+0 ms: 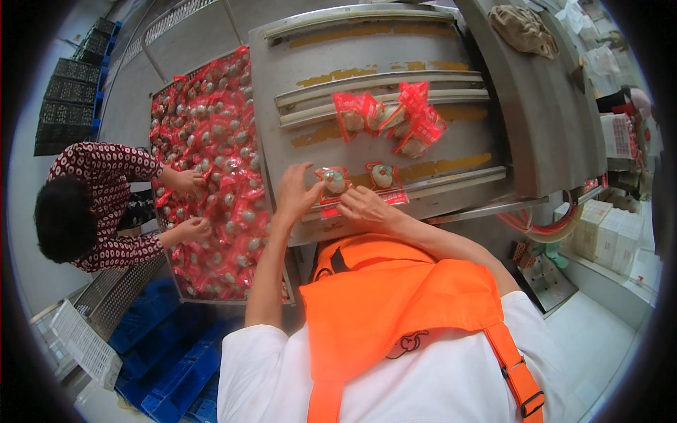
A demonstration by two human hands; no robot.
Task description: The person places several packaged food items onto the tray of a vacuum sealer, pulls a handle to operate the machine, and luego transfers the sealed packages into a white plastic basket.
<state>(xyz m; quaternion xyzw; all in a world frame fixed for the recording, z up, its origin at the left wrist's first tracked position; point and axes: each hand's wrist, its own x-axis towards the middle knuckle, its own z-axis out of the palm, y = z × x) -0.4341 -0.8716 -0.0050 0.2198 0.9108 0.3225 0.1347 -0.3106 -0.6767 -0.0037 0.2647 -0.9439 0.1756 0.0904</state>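
Observation:
On the metal bed of a sealing machine [317,153], near its front edge, lies a red and clear plastic packet with a pale round item inside [334,182]. My left hand [297,190] is at the packet's left side, thumb towards it and fingers spread. The bent fingers of my right hand [364,205] touch the packet's lower right corner; whether they pinch it cannot be told. A second similar packet [383,175] lies just to the right, along the front sealing bar [455,182]. Farther back, several red packets [415,127] lie heaped across the middle bars.
Left of the machine is a large tray full of red packets [211,132], where a co-worker in a patterned shirt [113,164] reaches in with both hands. The machine's raised metal cover [539,106] stands at the right, with a brown cloth [523,30] on it. Blue pallets [180,370] lie lower left.

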